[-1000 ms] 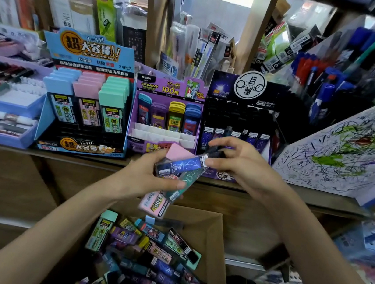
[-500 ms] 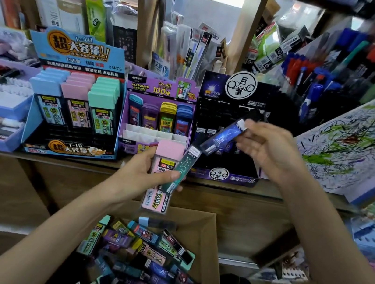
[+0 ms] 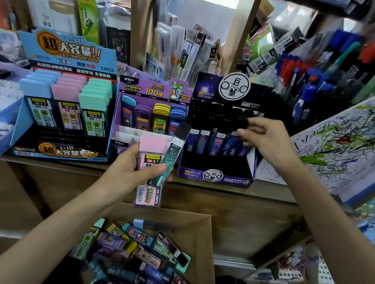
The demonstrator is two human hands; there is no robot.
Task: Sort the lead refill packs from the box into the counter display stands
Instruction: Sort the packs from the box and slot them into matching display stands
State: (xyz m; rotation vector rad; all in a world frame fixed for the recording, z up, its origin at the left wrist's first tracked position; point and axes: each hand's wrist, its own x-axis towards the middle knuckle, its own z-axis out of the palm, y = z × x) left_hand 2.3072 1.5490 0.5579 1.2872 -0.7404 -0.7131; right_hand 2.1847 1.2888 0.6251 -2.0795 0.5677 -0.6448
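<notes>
Since 0.5 s ago the R hand (image 3: 270, 142) has carried the blue pack (image 3: 231, 142) from mid-air down into the dark stand (image 3: 215, 175), at the right end of its front row. Thumb and forefinger pinch the pack's top. The L hand (image 3: 127, 174) is unchanged, thumb clamping a pink pack (image 3: 153, 148) and a slim teal pack (image 3: 170, 156) together, upright, in front of the purple stand (image 3: 155, 87).

The dark stand holds a row of slim dark packs. The purple stand has four coloured packs in back, w/ white dividers in front. The blue stand (image 3: 57, 148) has blue, pink and green columns. The box (image 3: 204, 230) below holds mixed loose packs (image 3: 138, 257).

The blue pack's cap is blurred, so whether it's seated can't be told. The box is cut off at the bottom.
</notes>
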